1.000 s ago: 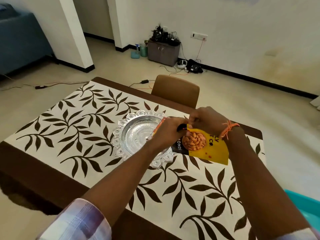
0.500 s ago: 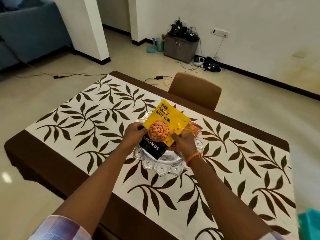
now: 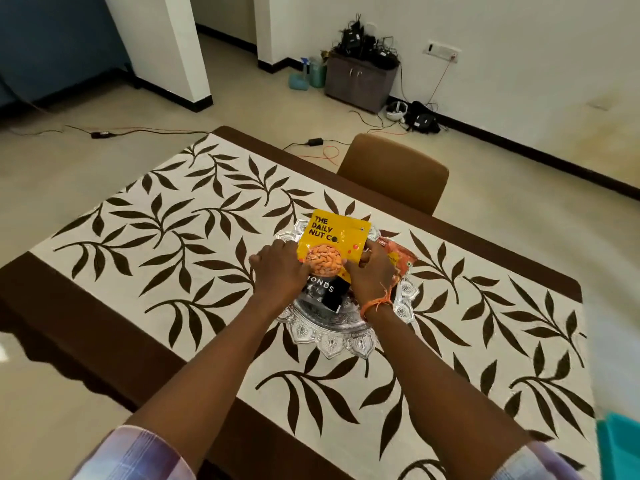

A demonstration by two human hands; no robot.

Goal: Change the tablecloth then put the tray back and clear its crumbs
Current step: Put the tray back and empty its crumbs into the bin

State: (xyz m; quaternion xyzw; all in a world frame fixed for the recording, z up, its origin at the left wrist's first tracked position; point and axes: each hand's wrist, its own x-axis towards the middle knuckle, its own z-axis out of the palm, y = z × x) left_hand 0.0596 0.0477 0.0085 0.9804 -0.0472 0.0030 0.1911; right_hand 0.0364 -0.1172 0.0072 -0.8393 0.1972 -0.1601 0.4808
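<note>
**Both hands on the nut bag over the silver tray**

Closest to me I see two checked sleeves [image 3: 145,455] and two bare arms reaching out over the table. The tablecloth [image 3: 166,258] is cream with big brown leaves and a brown edge, and it lies flat on the table.

A bit further out, the hands meet over the silver tray [image 3: 341,341]. The tray sits on the cloth near the middle of the table, and its fancy rim sticks out below the wrists.

My left hand [image 3: 280,271] lies on the left side of the yellow almond bag [image 3: 330,242]. Its fingers curl over the bag's edge and hold it. My right hand [image 3: 370,271] grips the right side of the same bag, thumb on the front. An orange thread [image 3: 375,304] is tied round that wrist. The bag stands tilted up in the tray, its black bottom part down low.

Just right of the right hand, an orange packet [image 3: 398,258] lies in the tray, partly hidden.

Past the table stands a brown chair [image 3: 394,171]. Far back by the wall is a small cabinet [image 3: 360,81] with a heap of black cables on top.
</note>
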